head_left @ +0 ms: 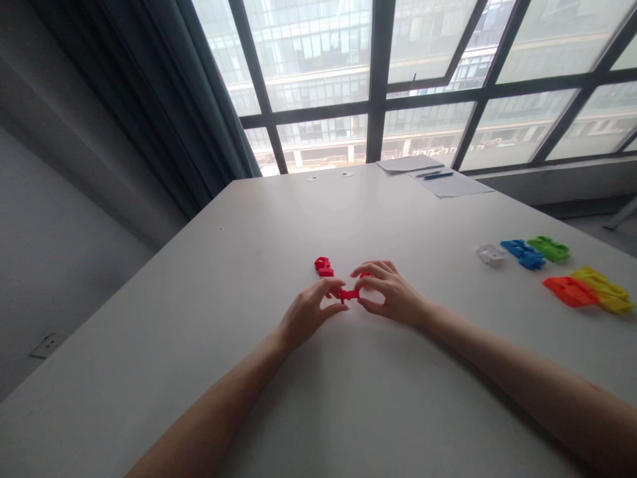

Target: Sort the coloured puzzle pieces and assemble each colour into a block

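- A broad, smooth white table (269, 226) is positioned before the person; above it, the small, narrow red plastic-looking piece (350, 295) is located directly between the two hands, at their fingertips. Whether the table is touched by the piece cannot be determined.
- The bare right hand (395, 293) is partly curled, with thumb and index finger set slightly apart; the right end of the red piece is pinched between them. The remaining fingers are arched above.
- The bare left hand (307, 311) is curved likewise; the left end of the same piece is gripped between thumb and fingertips.
- At the right of the table, well apart from the hands, irregular plastic-looking parts are grouped: yellow (604, 289) touching orange (570, 291), blue (523, 253) beside green (548, 248), and white (490, 254) nearest the hands.
- An irregular red block cluster (323, 267) is placed just beyond the left fingertips.
- A small red part (365, 275) is partly hidden behind the right fingers.
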Available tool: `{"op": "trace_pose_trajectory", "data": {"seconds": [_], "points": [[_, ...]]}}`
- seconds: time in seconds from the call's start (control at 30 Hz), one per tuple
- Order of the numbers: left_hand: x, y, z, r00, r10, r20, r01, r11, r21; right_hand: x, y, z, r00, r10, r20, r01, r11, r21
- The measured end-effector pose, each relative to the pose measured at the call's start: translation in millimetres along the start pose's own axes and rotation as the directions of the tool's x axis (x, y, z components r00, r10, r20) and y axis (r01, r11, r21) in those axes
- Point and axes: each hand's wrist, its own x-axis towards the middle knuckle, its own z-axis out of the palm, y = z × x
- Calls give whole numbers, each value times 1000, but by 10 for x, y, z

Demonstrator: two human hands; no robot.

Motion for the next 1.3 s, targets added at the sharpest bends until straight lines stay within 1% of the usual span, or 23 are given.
{"op": "trace_pose_trajectory", "data": {"seconds": [0.17,0.3,0.37,0.43,0.53,0.63,0.77,0.93,1.1,1.23,1.3], "points": [[-7,2,1,998,34,52,-36,999,37,12,-6,-21,999,-34,4,34,999,26],[-13,-8,-2,997,34,69,-39,996,84,-11,52,-55,1000,18,11,-18,999,40],[-7,-14,-14,999,30,42,-36,990,138,-25,89,-67,999,45,8,-46,998,45],[8,-26,-30,1000,8,-14,-5,976,216,-35,115,-68,998,56,13,-56,997,48],[32,-64,-42,994,-74,-80,94,951,296,-42,127,-56,998,36,48,-38,998,42],[43,-114,-29,987,-145,-76,162,932,324,-45,123,-41,996,10,84,-12,1000,27],[37,-146,-10,986,-158,-46,164,920,356,-45,116,-40,995,16,100,-18,1000,19],[38,-127,-28,992,-122,-44,129,932,338,-37,116,-51,994,37,108,-42,998,38],[36,-123,-33,992,-109,-63,123,945,303,-33,126,-54,994,92,65,-94,995,42],[37,-110,-31,990,-129,-56,139,965,222,-42,153,-40,991,129,31,-130,991,33],[43,-89,-37,992,-102,-70,114,975,189,-47,172,-28,989,146,15,-146,989,31]]}}
